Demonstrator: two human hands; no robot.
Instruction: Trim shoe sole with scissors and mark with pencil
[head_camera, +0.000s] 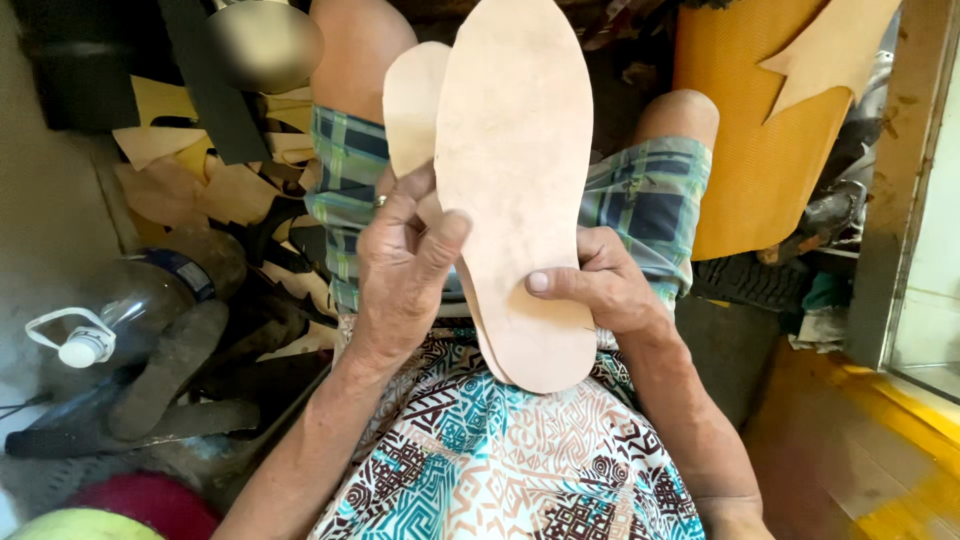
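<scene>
Both hands hold a pair of pale tan, sole-shaped leather cutouts above the lap. The front insole (512, 190) stands nearly upright, toe toward 12 o'clock, heel toward 6. The left hand (405, 265) is closed around its left edge, thumb pressed across the face and fingers curled behind. The right hand (600, 285) pinches the right edge lower down, thumb flat on the front and fingers hidden behind. A second insole (412, 100) sits behind the first, peeking out at about 10 o'clock — the two overlap but their outlines do not match up.

Judging from the offset, comparing or pairing the pieces well calls for sliding the rear one toward 3 o'clock until toe curves and heels coincide, keeping thumb pressure light so the leather stays flat and does not crease, and holding by the edges so the whole outline remains visible.

There is no table — the work happens over the knees, on plaid shorts (640, 200) and a patterned shirt. Around the seat the space is crowded: leather offcuts (190, 180) at 9 to 10 o'clock, a clear plastic bottle (130, 310) with a white cap at 8 o'clock, a dark worn sole (170, 365) beside it, an orange textured sheet (760, 130) at 2 o'clock, and a yellow-edged floor (880, 450) at 4 o'clock.
</scene>
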